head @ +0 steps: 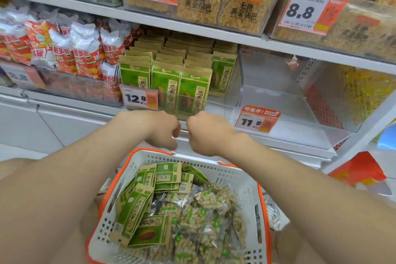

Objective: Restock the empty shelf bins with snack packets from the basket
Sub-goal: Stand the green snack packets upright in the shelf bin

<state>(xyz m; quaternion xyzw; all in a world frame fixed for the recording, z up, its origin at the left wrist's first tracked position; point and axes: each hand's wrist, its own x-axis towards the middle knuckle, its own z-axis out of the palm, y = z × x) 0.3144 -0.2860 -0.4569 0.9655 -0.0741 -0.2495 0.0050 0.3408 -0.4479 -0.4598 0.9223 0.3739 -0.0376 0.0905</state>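
A white basket with an orange rim sits low in the middle. It holds several green-and-brown seed packets and clear packets of pale puffed snacks. Just above its far rim, my left hand and my right hand hover side by side with fingers curled down, and I see nothing in either. Behind them is a clear shelf bin filled with the same green packets, tagged 12.8. To its right stands an empty clear bin, tagged 11.5.
Red-and-white snack bags fill the bin on the left. The upper shelf carries clear boxes of golden rice crackers with 8.8 tags. A white shelf upright and an orange bag stand at the right.
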